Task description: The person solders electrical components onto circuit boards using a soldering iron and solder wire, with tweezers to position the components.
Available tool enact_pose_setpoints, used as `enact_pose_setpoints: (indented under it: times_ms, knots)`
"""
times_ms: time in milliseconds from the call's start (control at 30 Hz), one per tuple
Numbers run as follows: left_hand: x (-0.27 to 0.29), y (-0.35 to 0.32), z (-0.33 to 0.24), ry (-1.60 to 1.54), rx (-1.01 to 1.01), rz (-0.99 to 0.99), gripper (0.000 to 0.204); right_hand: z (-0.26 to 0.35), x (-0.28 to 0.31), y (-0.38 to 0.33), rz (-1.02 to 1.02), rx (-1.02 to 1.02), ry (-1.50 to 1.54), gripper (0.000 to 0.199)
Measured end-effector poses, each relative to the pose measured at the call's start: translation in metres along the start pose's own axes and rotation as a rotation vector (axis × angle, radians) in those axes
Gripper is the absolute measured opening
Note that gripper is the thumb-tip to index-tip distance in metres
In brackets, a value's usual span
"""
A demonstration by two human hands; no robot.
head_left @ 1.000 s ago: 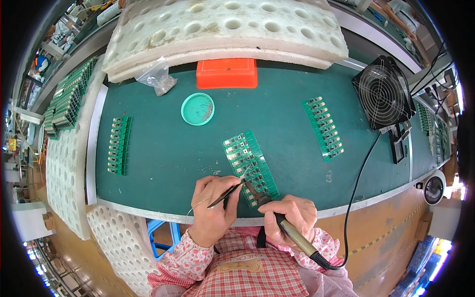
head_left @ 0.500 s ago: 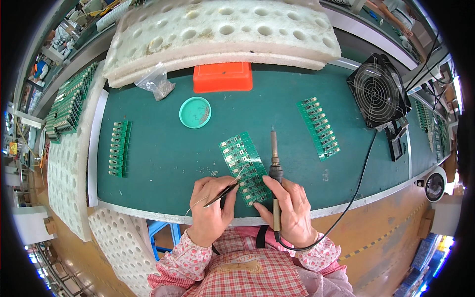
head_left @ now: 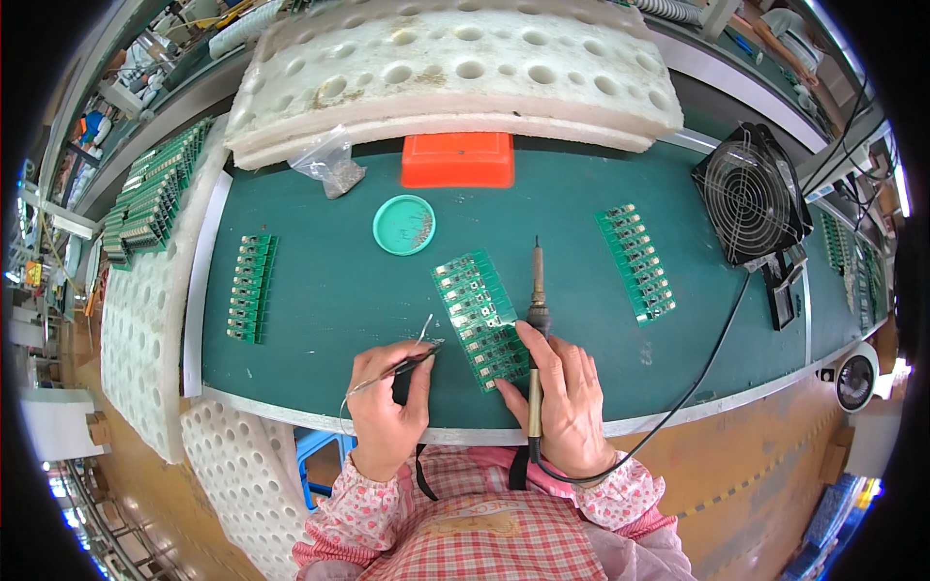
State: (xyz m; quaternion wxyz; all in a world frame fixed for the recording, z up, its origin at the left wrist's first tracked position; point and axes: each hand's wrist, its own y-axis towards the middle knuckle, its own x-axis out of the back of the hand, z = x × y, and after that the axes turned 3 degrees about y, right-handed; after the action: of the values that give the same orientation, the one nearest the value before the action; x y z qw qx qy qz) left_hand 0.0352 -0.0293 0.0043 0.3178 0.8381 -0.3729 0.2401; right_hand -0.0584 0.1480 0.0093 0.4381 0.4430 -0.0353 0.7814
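My left hand [head_left: 384,395] is closed on a pair of dark tweezers [head_left: 411,362] and a thin solder wire [head_left: 423,330]. It hovers just left of a green circuit board panel [head_left: 473,308], apart from it. The panel lies tilted on the bench, with rows of small components. My right hand [head_left: 570,407] grips a soldering iron [head_left: 539,289] whose tip points away from me, to the right of the panel. Its thumb and index finger also touch the panel's right and near edges. The palm hides part of the iron's handle.
Other board panels lie left [head_left: 253,290] and right [head_left: 636,261]. Farther back are a turquoise dish [head_left: 380,229] of tiny parts, a plastic bag [head_left: 334,167], a red box [head_left: 457,161] and a long foam block [head_left: 446,92]. A black fan [head_left: 746,198] stands right; the iron's cable [head_left: 705,363] runs beside it.
My left hand has moved left, away from the panel, with the tweezers and solder wire. My right hand keeps the iron beside the panel. The whole view has shifted slightly.
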Motion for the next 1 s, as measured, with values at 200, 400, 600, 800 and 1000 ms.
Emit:
enact_pose_setpoints:
  times_ms: [200,400,600,800,1000]
  knots:
    - [0.004,0.011,0.012,0.092,-0.019,-0.039,0.013,-0.003,0.000,-0.004,-0.060,-0.074,0.069,0.069]
    - [0.000,0.017,0.010,0.101,-0.037,-0.030,0.013,-0.005,0.003,-0.003,-0.067,-0.103,0.113,0.067]
    - [0.002,0.014,0.013,0.127,-0.037,-0.055,0.012,-0.004,0.004,-0.002,-0.053,-0.112,0.127,0.065]
    - [0.001,0.012,0.016,0.131,-0.043,-0.036,0.017,-0.003,0.004,-0.002,-0.059,-0.105,0.120,0.065]
    - [0.000,0.012,0.016,0.136,-0.080,-0.055,0.018,-0.004,0.004,-0.002,-0.065,-0.104,0.123,0.064]
